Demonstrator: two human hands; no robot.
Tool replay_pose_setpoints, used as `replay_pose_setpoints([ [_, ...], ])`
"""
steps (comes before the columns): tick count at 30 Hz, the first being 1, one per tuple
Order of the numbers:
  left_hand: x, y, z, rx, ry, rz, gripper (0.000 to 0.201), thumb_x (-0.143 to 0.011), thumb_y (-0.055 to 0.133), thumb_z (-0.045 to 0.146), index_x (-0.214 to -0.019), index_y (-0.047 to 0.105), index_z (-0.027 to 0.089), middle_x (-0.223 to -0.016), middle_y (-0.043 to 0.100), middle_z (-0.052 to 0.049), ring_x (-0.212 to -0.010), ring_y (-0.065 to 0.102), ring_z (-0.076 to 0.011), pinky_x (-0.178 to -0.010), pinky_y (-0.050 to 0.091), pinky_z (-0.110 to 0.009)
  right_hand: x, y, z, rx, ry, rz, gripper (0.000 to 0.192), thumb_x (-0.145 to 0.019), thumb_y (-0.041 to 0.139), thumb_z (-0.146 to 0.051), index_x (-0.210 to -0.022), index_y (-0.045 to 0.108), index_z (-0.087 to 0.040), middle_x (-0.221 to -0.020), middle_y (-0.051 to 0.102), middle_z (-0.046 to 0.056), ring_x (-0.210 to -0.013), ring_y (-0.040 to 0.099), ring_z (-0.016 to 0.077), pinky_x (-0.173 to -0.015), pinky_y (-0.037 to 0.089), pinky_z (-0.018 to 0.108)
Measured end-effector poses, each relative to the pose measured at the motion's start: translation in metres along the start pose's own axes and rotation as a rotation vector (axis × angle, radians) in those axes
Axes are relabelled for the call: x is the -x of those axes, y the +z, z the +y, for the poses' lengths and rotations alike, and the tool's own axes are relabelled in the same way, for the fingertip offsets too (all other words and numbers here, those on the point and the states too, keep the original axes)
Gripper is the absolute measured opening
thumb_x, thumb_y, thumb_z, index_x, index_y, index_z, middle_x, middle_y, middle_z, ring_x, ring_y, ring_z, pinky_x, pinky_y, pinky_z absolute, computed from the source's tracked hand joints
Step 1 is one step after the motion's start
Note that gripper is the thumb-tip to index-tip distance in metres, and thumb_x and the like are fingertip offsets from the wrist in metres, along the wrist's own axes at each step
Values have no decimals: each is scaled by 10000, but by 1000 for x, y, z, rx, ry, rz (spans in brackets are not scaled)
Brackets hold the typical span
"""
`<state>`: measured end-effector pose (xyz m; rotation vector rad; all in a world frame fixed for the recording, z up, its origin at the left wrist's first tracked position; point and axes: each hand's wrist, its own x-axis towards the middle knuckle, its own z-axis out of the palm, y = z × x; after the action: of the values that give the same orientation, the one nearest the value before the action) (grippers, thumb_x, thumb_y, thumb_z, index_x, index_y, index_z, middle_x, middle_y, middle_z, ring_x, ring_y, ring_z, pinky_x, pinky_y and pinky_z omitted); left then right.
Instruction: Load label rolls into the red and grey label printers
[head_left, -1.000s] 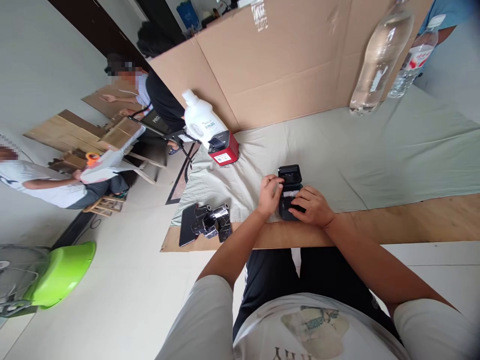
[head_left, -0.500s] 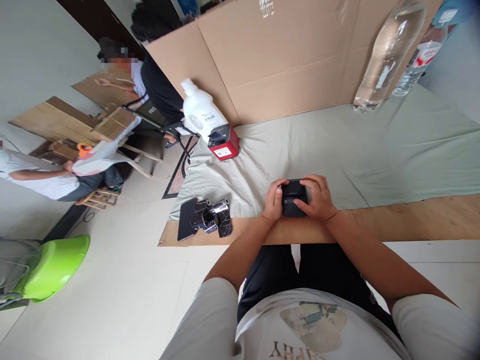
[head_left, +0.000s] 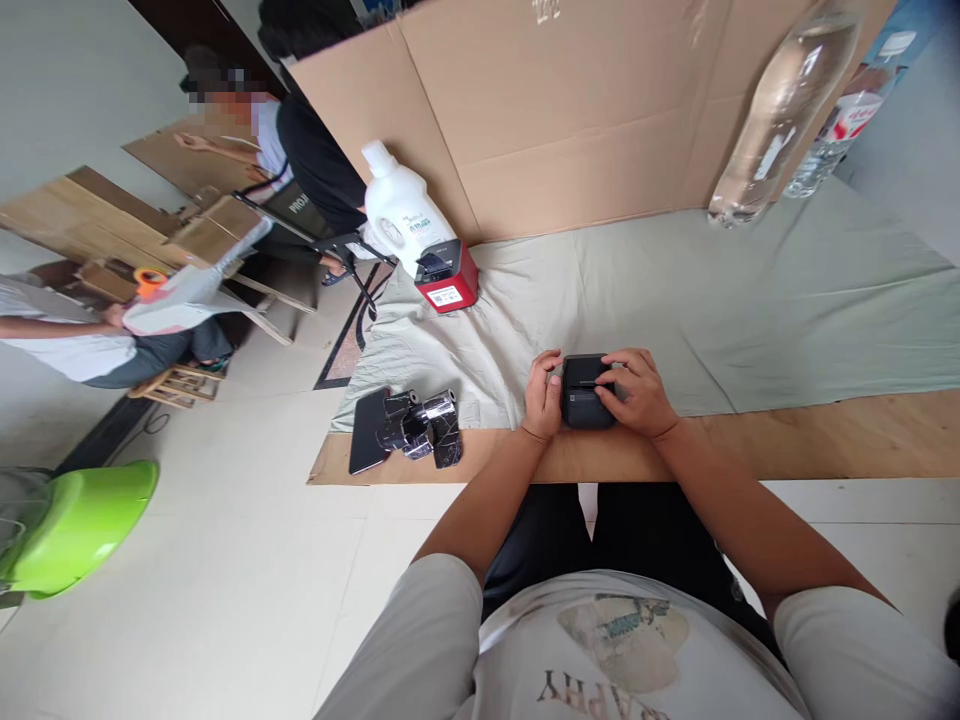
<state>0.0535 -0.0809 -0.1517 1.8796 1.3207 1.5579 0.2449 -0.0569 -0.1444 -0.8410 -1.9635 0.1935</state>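
A small black box-shaped device, like a pocket printer with its lid down, sits on the pale green cloth near the table's front edge. My left hand grips its left side. My right hand lies over its right side and top, fingers pressing on the lid. Both hands hold the device between them.
A red and black label printer and a white jug stand at the back left. A dark tablet and shiny black rolls lie at the left. Cardboard wall behind; two clear bottles at right. People sit at left.
The device's lid stood open a second ago; it is now closed. My right hand moved onto the top and my left hand wrapped around the side.
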Motion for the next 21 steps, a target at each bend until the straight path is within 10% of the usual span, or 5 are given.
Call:
replay_pose_setpoints([
  [21,1,-6,-1,-156,145,-61,230,-809,503,299,-1019,483,208,-1247,511,-146,-1197,493,-291,-1042,393,-500,-3,-2,-1,-45,19,-52,137,-928,566,-324,-824,602,-242,-1071,663,83,-1075,555,268,-968,466,499],
])
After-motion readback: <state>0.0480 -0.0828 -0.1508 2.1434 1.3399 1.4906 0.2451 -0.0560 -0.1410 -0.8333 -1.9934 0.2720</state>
